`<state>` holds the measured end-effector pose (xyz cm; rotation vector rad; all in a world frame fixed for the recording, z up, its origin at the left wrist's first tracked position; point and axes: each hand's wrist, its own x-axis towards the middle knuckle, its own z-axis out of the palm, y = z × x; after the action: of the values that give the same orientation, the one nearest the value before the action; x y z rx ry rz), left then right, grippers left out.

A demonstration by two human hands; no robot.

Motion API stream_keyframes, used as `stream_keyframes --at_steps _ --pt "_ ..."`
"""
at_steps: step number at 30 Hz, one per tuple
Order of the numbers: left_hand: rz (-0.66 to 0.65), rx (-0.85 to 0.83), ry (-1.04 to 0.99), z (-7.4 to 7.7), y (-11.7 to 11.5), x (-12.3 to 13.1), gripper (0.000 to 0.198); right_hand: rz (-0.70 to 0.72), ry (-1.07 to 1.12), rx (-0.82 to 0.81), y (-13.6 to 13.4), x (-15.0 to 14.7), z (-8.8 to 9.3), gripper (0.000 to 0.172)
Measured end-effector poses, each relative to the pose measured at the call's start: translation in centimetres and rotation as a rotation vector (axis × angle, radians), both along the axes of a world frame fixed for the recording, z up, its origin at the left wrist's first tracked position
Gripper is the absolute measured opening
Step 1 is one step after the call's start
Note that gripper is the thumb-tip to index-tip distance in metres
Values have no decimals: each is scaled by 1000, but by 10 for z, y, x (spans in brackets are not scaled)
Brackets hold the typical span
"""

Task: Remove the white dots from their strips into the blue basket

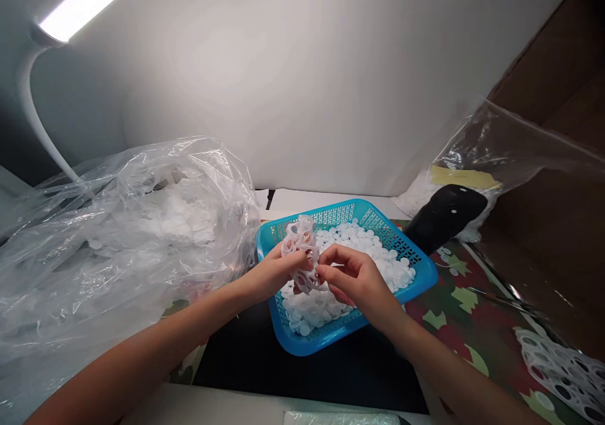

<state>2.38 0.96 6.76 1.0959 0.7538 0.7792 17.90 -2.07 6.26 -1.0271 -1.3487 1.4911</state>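
A white perforated plastic strip (300, 251), full of round holes, is crumpled between my hands above a blue mesh basket (345, 214). My left hand (274, 273) is shut on the strip. My right hand (354, 280) pinches the strip's right side between thumb and fingers. The basket holds a heap of small white plastic discs (363, 248), and both hands hover over them. The hands hide the basket's near middle.
A clear plastic bag of white discs (174, 217) lies to the left, with another bag (472, 166) at the right. A black object (444, 214) stands behind the basket. A punched white sheet (562, 374) lies at lower right on a leaf-patterned mat (458, 311). A lamp (80, 9) arches overhead.
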Motion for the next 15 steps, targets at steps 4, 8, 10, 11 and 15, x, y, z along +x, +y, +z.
stream_keyframes --at_steps 4,8,10,11,15 --pt "5 15 8 0 0 0 5 -18 -5 34 1 -1 -1 14" --pt "5 -89 -20 3 2 -1 7 4 56 53 2 0 1 10" --pt "22 -174 -67 6 4 -3 10 32 119 58 2 1 1 9" --pt "31 -207 -87 7 6 -4 12 45 153 66 2 2 2 9" --pt "47 -247 -126 7 9 -6 16 92 247 112 3 5 0 9"
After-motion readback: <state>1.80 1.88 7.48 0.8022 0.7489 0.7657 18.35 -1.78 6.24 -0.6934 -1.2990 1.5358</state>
